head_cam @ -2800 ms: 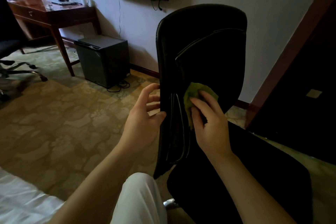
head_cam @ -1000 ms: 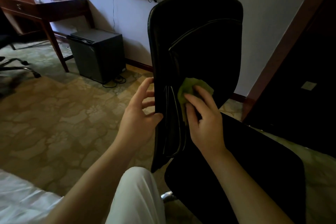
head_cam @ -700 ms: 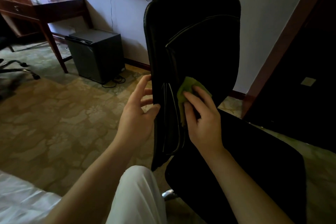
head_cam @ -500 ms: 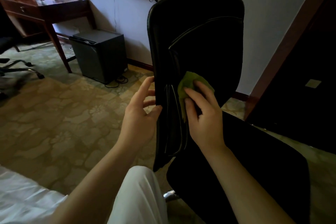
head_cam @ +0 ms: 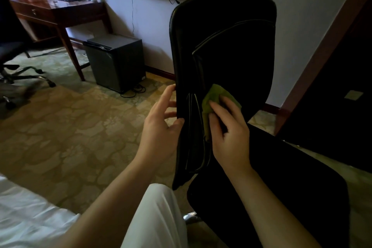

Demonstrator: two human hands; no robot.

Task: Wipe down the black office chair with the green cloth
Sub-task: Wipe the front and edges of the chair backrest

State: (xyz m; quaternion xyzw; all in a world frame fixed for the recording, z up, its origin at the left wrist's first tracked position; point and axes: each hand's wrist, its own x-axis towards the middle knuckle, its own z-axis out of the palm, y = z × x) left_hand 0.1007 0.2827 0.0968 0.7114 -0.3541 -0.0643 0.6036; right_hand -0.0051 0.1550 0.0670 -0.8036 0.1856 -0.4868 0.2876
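Change: next to none. The cloth (head_cam: 215, 94) and right hand (head_cam: 231, 137) remain on the same low patch of the chair (head_cam: 231, 46) back, just beside the piping (head_cam: 194, 104).
Right hand: fingers laid flat over the bunched cloth, pressing it to the upholstery, likely to rub.
Left hand (head_cam: 159, 133): fingers spread, thumb tip on the back's edge, apparently bracing it against the push.

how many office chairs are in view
2: the black office chair in the middle, green cloth on its backrest, and a second chair at the left edge by the wooden desk, partly cut off.
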